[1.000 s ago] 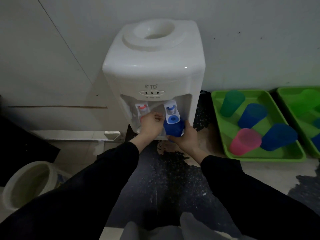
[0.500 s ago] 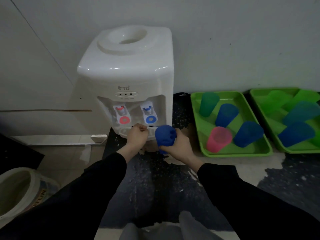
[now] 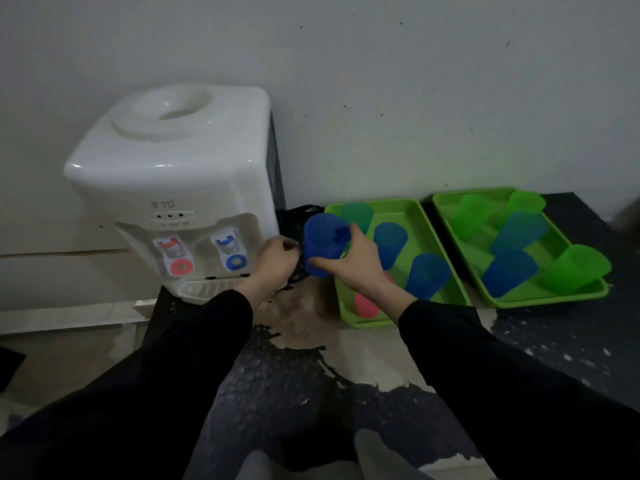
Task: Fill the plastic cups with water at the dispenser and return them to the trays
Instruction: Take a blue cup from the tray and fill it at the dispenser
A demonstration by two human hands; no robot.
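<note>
My right hand grips a blue plastic cup, held upright just left of the near green tray. My left hand is beside the cup with fingers curled and nothing in it. The white water dispenser stands to the left, with a red tap and a blue tap. On the near tray stand a green cup, two blue cups and a pink cup partly hidden by my right arm. I cannot see whether the held cup has water in it.
A second green tray to the right holds several green and blue cups, some tilted. A white wall rises behind everything. The floor is dark and patchy, with a pale worn area in front of the dispenser. My knees show at the bottom edge.
My right hand has carried the blue cup from under the blue tap rightward to the near tray's left edge. My left hand left the tap and followed. The view swung right.
</note>
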